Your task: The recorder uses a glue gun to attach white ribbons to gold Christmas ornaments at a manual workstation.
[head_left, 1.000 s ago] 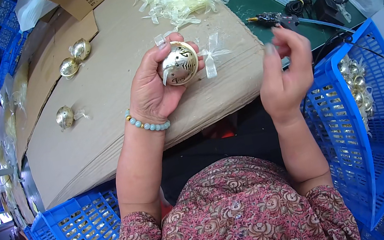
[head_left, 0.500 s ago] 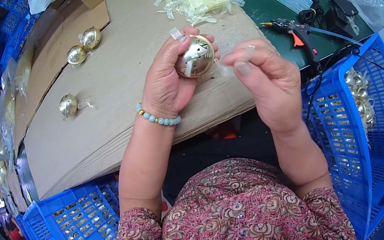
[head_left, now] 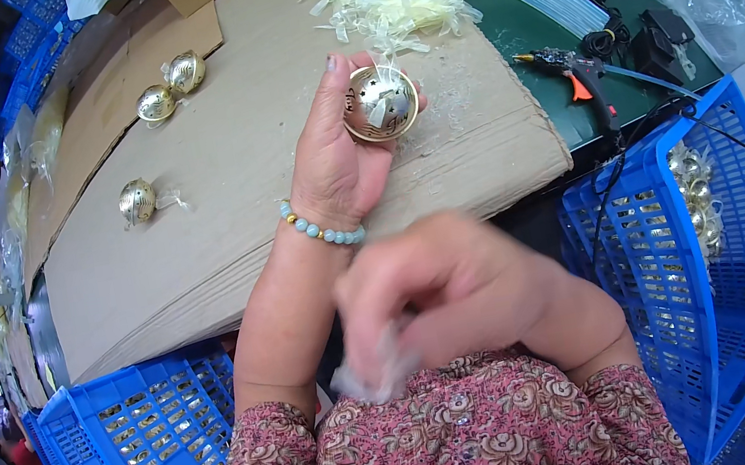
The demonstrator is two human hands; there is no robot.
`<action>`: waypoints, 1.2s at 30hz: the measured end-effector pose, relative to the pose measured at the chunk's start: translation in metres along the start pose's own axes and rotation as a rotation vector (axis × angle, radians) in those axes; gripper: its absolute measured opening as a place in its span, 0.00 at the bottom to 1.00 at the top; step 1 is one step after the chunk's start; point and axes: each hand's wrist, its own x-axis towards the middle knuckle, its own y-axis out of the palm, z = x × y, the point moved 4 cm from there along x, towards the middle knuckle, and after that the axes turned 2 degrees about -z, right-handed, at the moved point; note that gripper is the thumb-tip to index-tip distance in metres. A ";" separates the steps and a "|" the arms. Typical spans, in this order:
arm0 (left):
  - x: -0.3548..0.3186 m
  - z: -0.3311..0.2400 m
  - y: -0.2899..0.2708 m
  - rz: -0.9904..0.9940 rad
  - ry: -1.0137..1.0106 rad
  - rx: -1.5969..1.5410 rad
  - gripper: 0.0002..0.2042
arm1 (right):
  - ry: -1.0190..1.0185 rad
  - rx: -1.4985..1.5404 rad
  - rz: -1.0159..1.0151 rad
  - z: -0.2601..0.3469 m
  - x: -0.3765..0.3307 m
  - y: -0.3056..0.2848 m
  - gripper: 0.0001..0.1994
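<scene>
My left hand [head_left: 338, 145], with a pale bead bracelet at the wrist, is closed round a shiny gold ball ornament [head_left: 387, 112] above the cardboard. Star-shaped and other dark markings show on its side, and a pale rim circles it; a clear strip [head_left: 388, 59] sticks up at its top. Nearer my chest, my right hand [head_left: 451, 288] is smeared by motion, its fingers pinched on a whitish, see-through scrap of plastic [head_left: 381, 374]. On the cardboard [head_left: 227, 247] to the left lie three more gold balls, one ball [head_left: 138, 202] nearer and two balls [head_left: 171, 87] together farther off.
A heap of pale yellow plastic strips [head_left: 373, 1] covers the far part of the cardboard. A glue gun [head_left: 567, 72] with an orange trigger lies on the green table at the right. Blue baskets with gold balls stand at left [head_left: 136, 410] and right [head_left: 627, 219].
My right hand has moved away from the ball, down toward my chest, carrying the see-through scrap. In my left hand the ball has turned, and its stars now face up.
</scene>
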 end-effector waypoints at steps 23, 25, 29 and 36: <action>-0.003 -0.011 0.004 0.021 0.078 -0.043 0.36 | -0.370 -0.462 -0.751 0.036 0.013 -0.088 0.06; -0.003 -0.011 0.004 0.032 0.063 -0.021 0.36 | -0.299 -0.296 -0.591 0.033 0.009 -0.083 0.06; -0.003 -0.007 0.004 0.111 0.030 0.036 0.36 | -0.299 -0.323 -0.602 0.029 0.005 -0.075 0.06; -0.006 -0.004 0.004 0.176 0.039 0.045 0.28 | -0.424 -0.449 -0.792 0.033 0.003 -0.090 0.06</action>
